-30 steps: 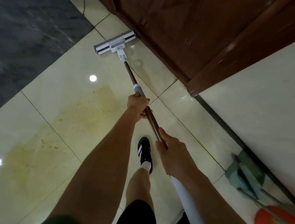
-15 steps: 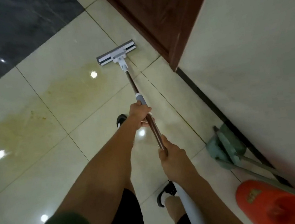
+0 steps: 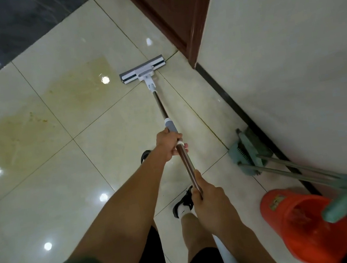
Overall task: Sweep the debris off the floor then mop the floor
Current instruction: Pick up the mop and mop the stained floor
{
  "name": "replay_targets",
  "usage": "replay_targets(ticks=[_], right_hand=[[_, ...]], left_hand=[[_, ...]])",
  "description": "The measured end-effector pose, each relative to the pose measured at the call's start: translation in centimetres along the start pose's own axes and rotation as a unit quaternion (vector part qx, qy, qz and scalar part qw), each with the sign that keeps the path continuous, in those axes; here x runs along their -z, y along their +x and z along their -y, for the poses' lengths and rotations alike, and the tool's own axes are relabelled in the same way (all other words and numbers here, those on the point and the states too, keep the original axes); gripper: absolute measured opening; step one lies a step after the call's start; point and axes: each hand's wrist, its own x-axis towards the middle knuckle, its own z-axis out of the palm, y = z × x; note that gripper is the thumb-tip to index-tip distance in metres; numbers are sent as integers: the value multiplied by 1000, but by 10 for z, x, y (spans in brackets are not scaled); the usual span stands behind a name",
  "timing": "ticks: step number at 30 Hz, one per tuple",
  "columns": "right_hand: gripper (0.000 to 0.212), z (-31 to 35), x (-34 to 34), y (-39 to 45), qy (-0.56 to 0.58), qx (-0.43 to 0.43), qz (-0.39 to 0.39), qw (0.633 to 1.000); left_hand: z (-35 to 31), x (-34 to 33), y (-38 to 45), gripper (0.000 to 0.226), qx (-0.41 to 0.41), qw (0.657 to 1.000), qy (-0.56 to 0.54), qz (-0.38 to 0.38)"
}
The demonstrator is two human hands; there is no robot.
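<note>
Both the left hand (image 3: 169,143) and right hand (image 3: 208,201) squeeze the long brown mop pole (image 3: 186,162), its flat grey mop head (image 3: 142,70) mid-frame beside the yellow stain (image 3: 36,122); a backward step might tip the orange bucket (image 3: 306,224), lower right.

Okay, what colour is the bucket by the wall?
Orange-red; the bucket shows clearly at lower right in the head view.

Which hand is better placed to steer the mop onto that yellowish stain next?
The left hand, probably. It grips the mop handle lower down, nearer the mop head, and sits on the stain's side. The right hand holds the upper end.
</note>
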Motion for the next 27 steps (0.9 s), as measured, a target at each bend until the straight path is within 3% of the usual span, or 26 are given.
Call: replay_targets(ticks=[14, 27], right_hand=[[56, 23, 13, 57, -50, 72, -3, 996], [57, 245, -32, 225, 9, 87, -8, 996]], left_hand=[[-50, 17, 44, 13, 24, 999, -32, -10], [-261, 182, 150, 13, 8, 998, -41, -47]])
